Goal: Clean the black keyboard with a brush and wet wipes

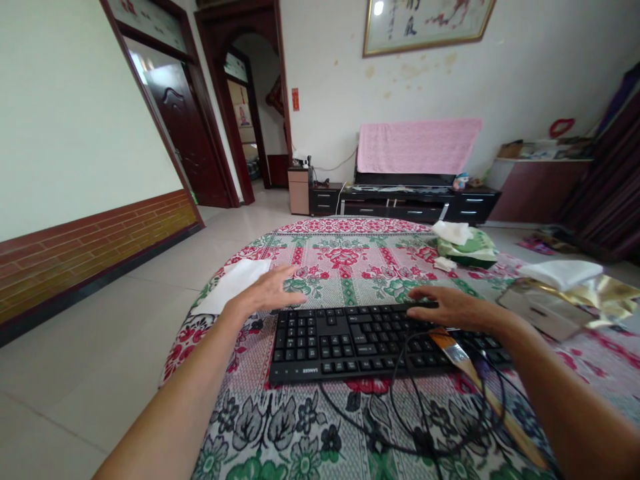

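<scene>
A black computer keyboard [340, 340] lies on the patterned tablecloth, turned so its lettering reads upside down to me. My left hand [273, 288] hovers by its far left corner, fingers spread and holding nothing. Over the far edge, right of the middle, my right hand [440, 308] reaches with fingers apart; whether it touches the keys I cannot tell. A flat paintbrush [467, 370] with a wooden handle rests across the keyboard's right part, its bristles near my right hand. The keyboard's black cable [395, 443] loops over the keys and onto the cloth in front.
White paper [233, 287] lies beyond my left forearm. At the right stand a tissue box [545, 310] and a green tissue pack [467, 247]. The tablecloth [270, 427] covers a rounded table. Farther off is a low black TV cabinet [395, 210] with a pink towel [417, 147] above.
</scene>
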Demonstrator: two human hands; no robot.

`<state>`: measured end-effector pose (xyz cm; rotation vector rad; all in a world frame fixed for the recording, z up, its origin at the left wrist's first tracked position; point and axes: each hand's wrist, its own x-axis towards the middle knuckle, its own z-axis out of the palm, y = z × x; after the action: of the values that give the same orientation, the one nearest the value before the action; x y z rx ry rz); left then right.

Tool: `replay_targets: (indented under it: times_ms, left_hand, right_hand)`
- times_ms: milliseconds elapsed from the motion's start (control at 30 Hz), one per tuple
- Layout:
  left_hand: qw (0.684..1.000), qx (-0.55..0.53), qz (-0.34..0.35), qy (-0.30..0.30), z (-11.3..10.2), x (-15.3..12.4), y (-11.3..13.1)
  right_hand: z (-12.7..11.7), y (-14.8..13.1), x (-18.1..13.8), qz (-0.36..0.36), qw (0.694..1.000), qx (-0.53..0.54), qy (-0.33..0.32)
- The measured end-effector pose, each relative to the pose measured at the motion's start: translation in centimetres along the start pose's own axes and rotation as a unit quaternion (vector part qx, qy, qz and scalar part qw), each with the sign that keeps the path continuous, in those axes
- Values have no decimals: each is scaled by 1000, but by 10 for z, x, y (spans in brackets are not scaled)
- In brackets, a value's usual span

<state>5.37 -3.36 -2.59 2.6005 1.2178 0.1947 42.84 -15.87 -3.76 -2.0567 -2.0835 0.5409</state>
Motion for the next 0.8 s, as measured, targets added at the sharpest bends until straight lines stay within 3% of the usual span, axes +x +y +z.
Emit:
replay_targets:
  times_ms: [100,200,300,467,667,800]
  left_hand:
    - [983,-43,124,-127,2,-14,47]
    - [971,-15,142,-189,11,-24,83]
    - [970,12,137,-201,25,-26,101]
    - [975,31,125,-183,37,-20,102]
    - [974,51,147,-165,28,-9,94]
    - [976,40,145,-157,22,1,76]
  right_hand:
    - [-1,6,-1,7,1000,16,-11]
    - [-1,7,-1,14,1000,19,-14]
    - [-1,6,0,24,999,23,-13]
    - [-1,5,0,20,999,33,-6]
    - [0,4,1,-9,1000,29,-6]
    - [0,-6,2,-29,999,23,11]
